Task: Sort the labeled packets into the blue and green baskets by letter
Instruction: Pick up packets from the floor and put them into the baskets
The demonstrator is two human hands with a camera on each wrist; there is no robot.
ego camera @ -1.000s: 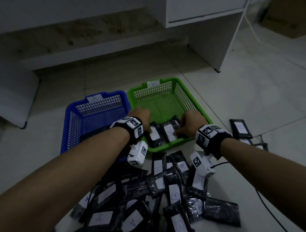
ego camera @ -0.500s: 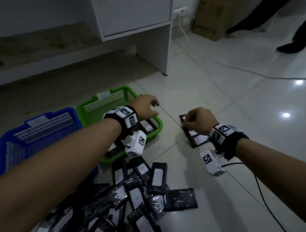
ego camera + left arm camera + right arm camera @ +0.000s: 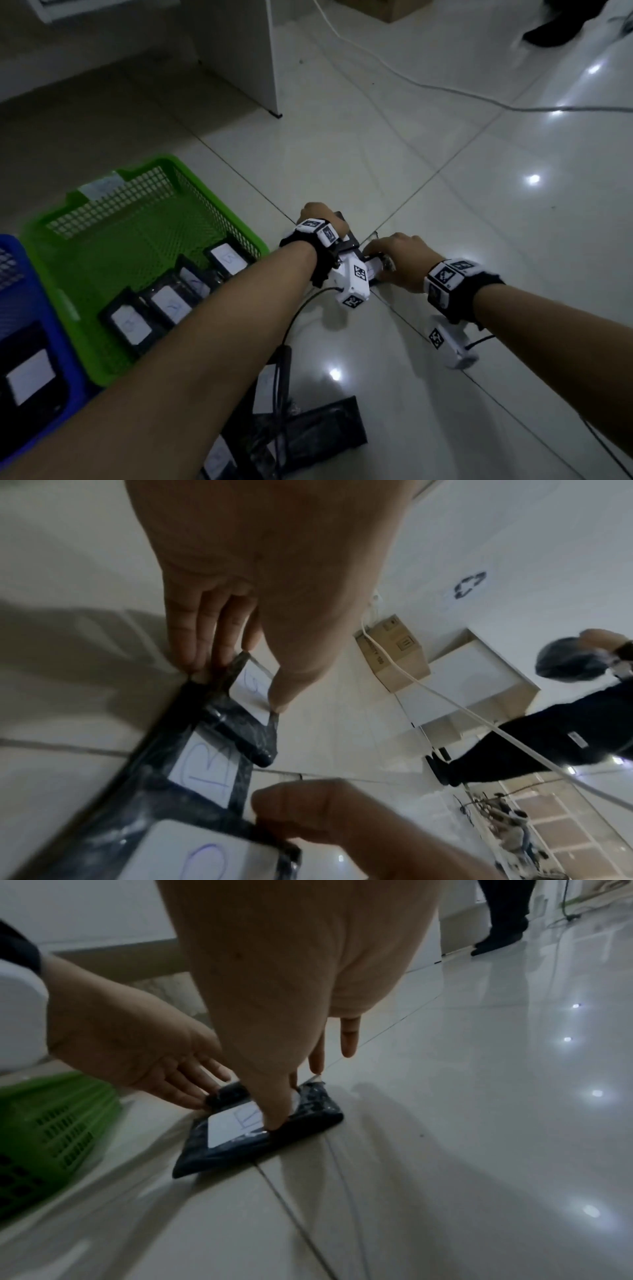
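Black packets with white lettered labels lie on the floor tiles just right of the green basket (image 3: 202, 186). My left hand (image 3: 240, 680) pinches the far packet (image 3: 253, 691) between fingers and thumb. A packet marked B (image 3: 205, 764) lies between the hands. My right hand (image 3: 296, 1093) grips the near packet (image 3: 240, 1123), thumb on its label and fingers at its far edge. Several labeled packets (image 3: 171, 305) lie in the green basket. One packet (image 3: 30, 377) shows in the blue basket (image 3: 32, 284) at the far left.
More packets (image 3: 301, 435) are piled on the floor under my left forearm. A white cabinet panel (image 3: 239, 51) stands behind the baskets. A white cable (image 3: 411, 78) crosses the glossy tiles. Another person's foot (image 3: 555, 27) is at the top right.
Both hands left the green basket and moved right to the packets on the floor. The right hand arrived first, then the left crossed over beside it. The view swung right.
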